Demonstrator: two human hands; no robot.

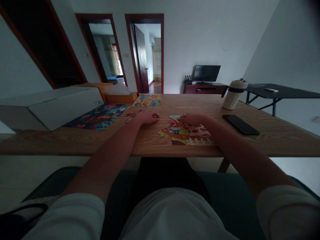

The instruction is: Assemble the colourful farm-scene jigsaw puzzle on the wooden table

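A partly joined jigsaw puzzle [180,133] lies flat on the wooden table in front of me, showing a cow, a small figure and a white fence. At its upper edge my right hand [192,119] has its fingertips together on a puzzle piece [173,119] with a red barn-like print. My left hand [149,117] rests on the table left of the puzzle, fingers curled in; whatever it may hold is too small to make out. Just beyond that hand lie loose puzzle pieces [132,115] in a small heap.
To the left are a dark blue picture sheet [102,116], a white box [60,106] and an orange box [120,97]. Another colourful sheet [148,100] lies at the back. A black phone [240,124] and a cream tumbler [234,95] stand to the right.
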